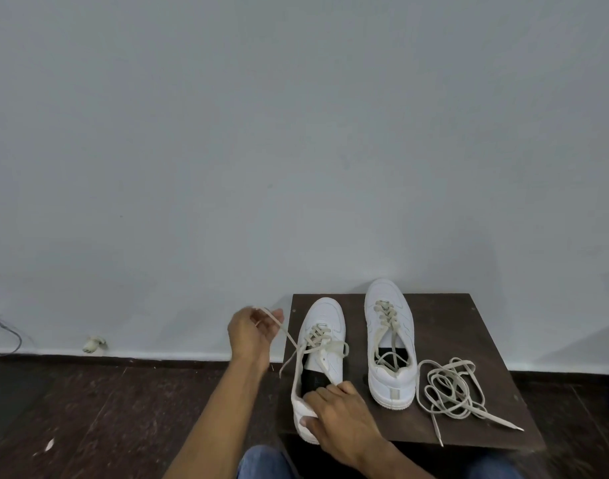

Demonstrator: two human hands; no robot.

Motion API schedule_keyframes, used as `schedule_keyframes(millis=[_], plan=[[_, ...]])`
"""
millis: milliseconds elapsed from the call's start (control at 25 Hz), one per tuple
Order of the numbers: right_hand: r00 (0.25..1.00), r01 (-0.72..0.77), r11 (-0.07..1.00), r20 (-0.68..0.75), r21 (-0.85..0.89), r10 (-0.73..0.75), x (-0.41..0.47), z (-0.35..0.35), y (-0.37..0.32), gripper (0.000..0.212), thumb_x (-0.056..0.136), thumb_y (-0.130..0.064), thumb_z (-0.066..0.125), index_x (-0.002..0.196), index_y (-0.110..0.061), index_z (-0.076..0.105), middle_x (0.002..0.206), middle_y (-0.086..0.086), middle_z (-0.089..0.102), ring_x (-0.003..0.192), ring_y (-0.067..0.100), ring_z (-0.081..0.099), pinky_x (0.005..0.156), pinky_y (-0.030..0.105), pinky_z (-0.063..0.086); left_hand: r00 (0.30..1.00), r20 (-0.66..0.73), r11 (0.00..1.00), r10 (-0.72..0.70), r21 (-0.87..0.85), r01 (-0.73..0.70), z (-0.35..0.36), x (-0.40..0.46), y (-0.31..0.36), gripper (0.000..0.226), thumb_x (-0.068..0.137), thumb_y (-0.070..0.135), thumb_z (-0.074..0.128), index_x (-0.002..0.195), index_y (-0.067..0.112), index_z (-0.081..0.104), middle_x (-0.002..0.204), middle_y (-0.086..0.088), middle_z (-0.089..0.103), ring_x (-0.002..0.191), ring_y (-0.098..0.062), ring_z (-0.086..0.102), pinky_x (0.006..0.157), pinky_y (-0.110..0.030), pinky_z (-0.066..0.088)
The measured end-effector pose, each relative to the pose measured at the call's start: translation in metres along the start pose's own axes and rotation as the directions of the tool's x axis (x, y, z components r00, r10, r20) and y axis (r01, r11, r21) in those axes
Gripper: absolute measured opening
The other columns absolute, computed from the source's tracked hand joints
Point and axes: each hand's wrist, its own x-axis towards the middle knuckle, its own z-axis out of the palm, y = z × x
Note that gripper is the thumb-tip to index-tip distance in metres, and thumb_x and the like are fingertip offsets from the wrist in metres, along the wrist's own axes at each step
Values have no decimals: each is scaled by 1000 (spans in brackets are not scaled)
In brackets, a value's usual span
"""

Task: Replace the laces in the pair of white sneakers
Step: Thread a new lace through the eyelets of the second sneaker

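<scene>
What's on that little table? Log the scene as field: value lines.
surface: dark wooden table
near sneaker: partly laced
far sneaker: laced, untouched
left hand: pinches lace end pulled out from near sneaker
right hand: grips near sneaker's heel
loose laces: tangled on table, right of far sneaker

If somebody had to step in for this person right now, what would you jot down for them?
Left hand pinches a lace end pulled out from the near sneaker. Right hand grips that sneaker's heel on the dark table. Far sneaker stands beside it, laced. Loose laces lie to its right.
Done: near sneaker partly unlaced. Left: finish unlacing it, unlace the other, thread the replacement laces.
</scene>
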Motion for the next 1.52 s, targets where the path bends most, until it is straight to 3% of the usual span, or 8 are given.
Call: schedule_keyframes(millis=[320, 480, 640, 880, 1000, 1160, 1240, 1520], plan=[[988, -38, 999, 153, 21, 34, 5, -13, -5, 32, 86, -51, 40, 95, -28, 60, 89, -8, 68, 82, 15, 62, 80, 33, 46, 951, 230, 859, 206, -507, -64, 55, -38, 168, 25, 86, 0, 37, 66, 14, 42, 53, 2, 42, 34, -6, 29, 31, -14, 26], [985, -60, 989, 166, 138, 36, 9, -19, -5, 42, 90, -53, 35, 110, -23, 57, 113, -3, 63, 104, 18, 55, 91, 33, 29, 949, 264, 943, 175, -321, -84, 60, -33, 168, 28, 94, 6, 35, 70, 14, 46, 51, 3, 42, 31, -4, 26, 29, -14, 19], [963, -266, 878, 63, 399, 263, 15, -24, 0, 30, 91, -47, 49, 110, -27, 61, 107, -12, 59, 97, 10, 59, 84, 27, 44, 973, 203, 987, -115, 133, 88, 26, 1, 80, 19, 98, 7, 39, 84, 13, 50, 45, 3, 42, 26, -3, 24, 24, -13, 16], [894, -446, 873, 143, 197, 425, 26, -31, 9, 36, 94, -33, 50, 129, -27, 42, 123, -4, 44, 110, 19, 53, 82, 31, 43, 997, 16, 448, -80, 894, 22, -42, 31, -44, 17, 90, 14, 57, 100, 14, 71, 75, -5, 65, 53, -15, 55, 56, -25, 48], [886, -454, 875, 185, 167, 425, 29, -30, 11, 36, 95, -29, 51, 129, -25, 41, 124, -1, 44, 109, 21, 55, 82, 34, 45, 963, 246, 198, -111, 955, -222, -38, 34, -62, 23, 90, 20, 58, 107, 25, 73, 105, 3, 72, 94, -15, 66, 84, -27, 49], [881, -462, 874, 192, 151, 432, 29, -27, 12, 35, 95, -28, 50, 129, -25, 42, 125, 0, 44, 110, 23, 55, 83, 36, 46, 928, 356, -3, -108, 934, -358, -30, 35, -69, 16, 94, 20, 54, 88, 26, 68, 96, 2, 71, 90, -16, 63, 79, -29, 48], [882, -459, 877, 192, 144, 431, 29, -27, 12, 34, 96, -28, 50, 128, -24, 43, 125, 0, 44, 110, 23, 55, 83, 36, 46, 929, 360, 45, -91, 933, -357, -31, 31, -60, 18, 93, 17, 55, 80, 23, 65, 87, 2, 69, 84, -16, 63, 76, -29, 49], [882, -454, 884, 196, 113, 428, 29, -31, 10, 35, 97, -27, 47, 131, -23, 43, 127, 1, 46, 109, 22, 56, 84, 36, 47, 942, 304, 700, 141, 643, -312, -9, 4, 44, 12, 92, 2, 61, 90, 4, 73, 58, -4, 63, 56, -16, 56, 58, -24, 54]])
